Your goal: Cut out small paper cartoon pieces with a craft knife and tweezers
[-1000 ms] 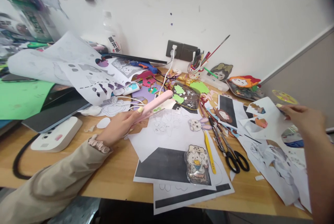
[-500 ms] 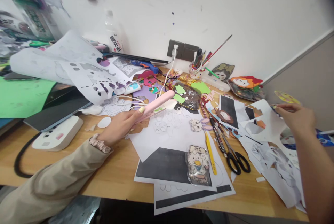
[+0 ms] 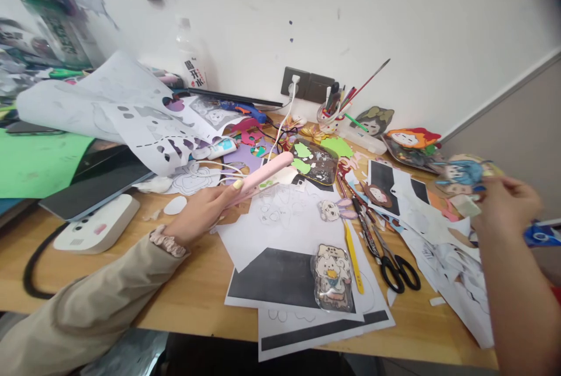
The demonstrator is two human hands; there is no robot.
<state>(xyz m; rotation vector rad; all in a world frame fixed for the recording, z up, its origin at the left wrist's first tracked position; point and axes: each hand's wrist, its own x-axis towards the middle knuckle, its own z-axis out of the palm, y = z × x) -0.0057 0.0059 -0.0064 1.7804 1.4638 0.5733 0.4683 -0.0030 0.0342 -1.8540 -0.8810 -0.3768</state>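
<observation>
While the left hand (image 3: 199, 214) clamps its grip around a pink tool (image 3: 268, 171), the head view shows that tool as long, smooth and pale, with a rounded far end pointing up and right. It lies across the upper left edge of the pencilled papers (image 3: 284, 233), over the middle of the worktop (image 3: 193, 303). The right hand (image 3: 508, 209) is at the far right, its grip drawn together at the edge of a blue-haired cutout (image 3: 462, 172), which has spiky light-blue locks and tan and yellow patches.

Half a second ago the right hand was by a yellow disc and a raised white sheet (image 3: 427, 218); now the sheet sits lower and the blue-haired cutout shows at the fingers. The left hand and the pink tool have hardly moved, and the scissors (image 3: 395, 263) and rabbit cutout (image 3: 332, 210) lie as before.

The right hand is blurred, so its fingertips are hard to make out, and its forearm runs out of the frame. The left fingers hide the tool's near end; whether it touches the papers cannot be told.
</observation>
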